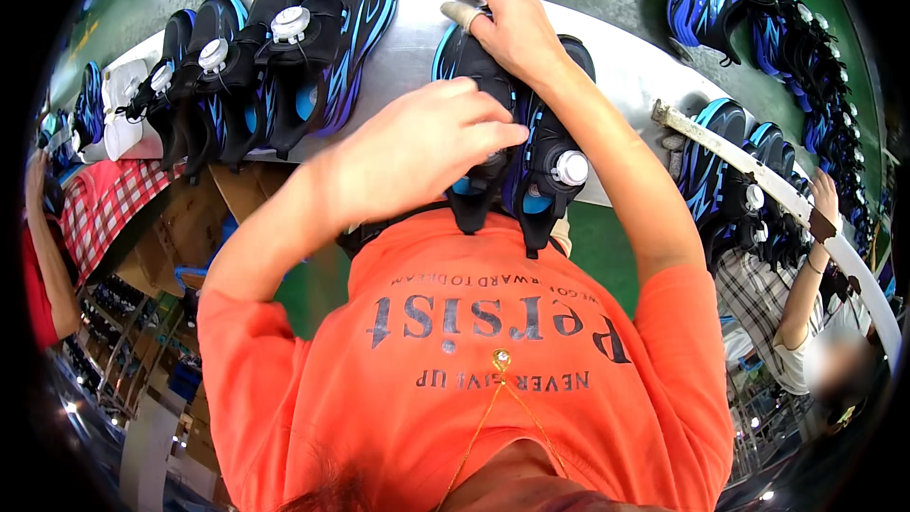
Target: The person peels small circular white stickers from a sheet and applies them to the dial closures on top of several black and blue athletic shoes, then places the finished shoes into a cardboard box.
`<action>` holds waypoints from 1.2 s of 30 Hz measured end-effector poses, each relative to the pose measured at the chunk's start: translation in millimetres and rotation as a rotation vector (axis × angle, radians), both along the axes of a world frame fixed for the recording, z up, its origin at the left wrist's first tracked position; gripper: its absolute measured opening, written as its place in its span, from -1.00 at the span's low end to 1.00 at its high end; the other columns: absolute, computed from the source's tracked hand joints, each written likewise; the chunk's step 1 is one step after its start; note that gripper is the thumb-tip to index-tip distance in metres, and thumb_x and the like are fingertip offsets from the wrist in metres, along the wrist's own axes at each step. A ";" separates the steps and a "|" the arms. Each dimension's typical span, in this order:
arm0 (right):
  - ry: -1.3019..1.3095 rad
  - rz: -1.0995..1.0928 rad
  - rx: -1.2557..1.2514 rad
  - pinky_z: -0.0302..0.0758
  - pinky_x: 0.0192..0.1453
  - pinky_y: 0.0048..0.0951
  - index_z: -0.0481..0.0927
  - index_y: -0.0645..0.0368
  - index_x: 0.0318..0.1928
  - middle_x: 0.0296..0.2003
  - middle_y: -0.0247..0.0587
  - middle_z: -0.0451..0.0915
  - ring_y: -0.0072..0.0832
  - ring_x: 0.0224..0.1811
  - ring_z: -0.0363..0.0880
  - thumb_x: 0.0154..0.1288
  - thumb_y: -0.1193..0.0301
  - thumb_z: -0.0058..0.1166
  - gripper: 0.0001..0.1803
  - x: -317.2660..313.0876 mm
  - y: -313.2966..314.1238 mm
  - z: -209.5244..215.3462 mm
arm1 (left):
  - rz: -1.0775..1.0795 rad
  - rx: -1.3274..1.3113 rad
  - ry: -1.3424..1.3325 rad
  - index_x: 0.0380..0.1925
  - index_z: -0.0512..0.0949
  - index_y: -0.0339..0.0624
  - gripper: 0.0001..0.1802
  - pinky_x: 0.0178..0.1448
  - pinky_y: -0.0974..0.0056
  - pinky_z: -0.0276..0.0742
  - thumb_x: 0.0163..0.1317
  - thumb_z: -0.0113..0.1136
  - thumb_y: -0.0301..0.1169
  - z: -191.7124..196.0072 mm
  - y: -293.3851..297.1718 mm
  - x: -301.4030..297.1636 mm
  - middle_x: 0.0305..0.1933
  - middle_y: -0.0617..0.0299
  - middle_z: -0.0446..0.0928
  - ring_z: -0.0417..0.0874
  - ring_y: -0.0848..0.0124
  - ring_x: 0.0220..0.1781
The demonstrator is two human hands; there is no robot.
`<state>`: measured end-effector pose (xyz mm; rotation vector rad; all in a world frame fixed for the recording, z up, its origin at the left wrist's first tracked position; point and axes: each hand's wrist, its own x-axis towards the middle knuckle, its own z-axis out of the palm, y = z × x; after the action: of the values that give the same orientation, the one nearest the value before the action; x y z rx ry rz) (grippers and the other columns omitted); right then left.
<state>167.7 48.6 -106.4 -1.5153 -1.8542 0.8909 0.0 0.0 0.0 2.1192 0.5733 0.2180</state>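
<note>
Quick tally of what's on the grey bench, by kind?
Black-and-blue shoes under the left hand and right hand: 2
Black-and-blue shoes in the row at left: 4
White boxes at far left: 1
Total: 7

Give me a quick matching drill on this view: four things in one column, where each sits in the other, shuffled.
Things:
1. left hand
2. right hand
3. white dial
4. row of black-and-blue shoes

Places:
A. gripping the far end of the held pair
B. lined up on the grey table, left side
C. on the near part of the held pair
D. on the right shoe of the held pair

Pairs: 1-C, 2-A, 3-D, 4-B
</note>
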 end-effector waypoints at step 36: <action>0.084 0.473 -0.308 0.47 -0.19 -0.29 0.60 0.00 -0.06 -0.31 -0.14 0.41 -0.19 -0.21 0.50 0.07 0.36 0.22 -0.65 38.5 -58.2 107.4 | 1.028 -1.306 -0.312 -0.04 0.48 -0.46 -0.72 -0.11 0.32 0.69 0.39 -0.03 -0.45 -6.8 -77.9 19.2 -0.04 0.03 0.57 0.67 0.29 -0.03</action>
<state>206.2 -9.6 1.1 -1.1917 -2.1245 1.4918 19.2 -77.9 -6.8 0.4104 1.1478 0.5345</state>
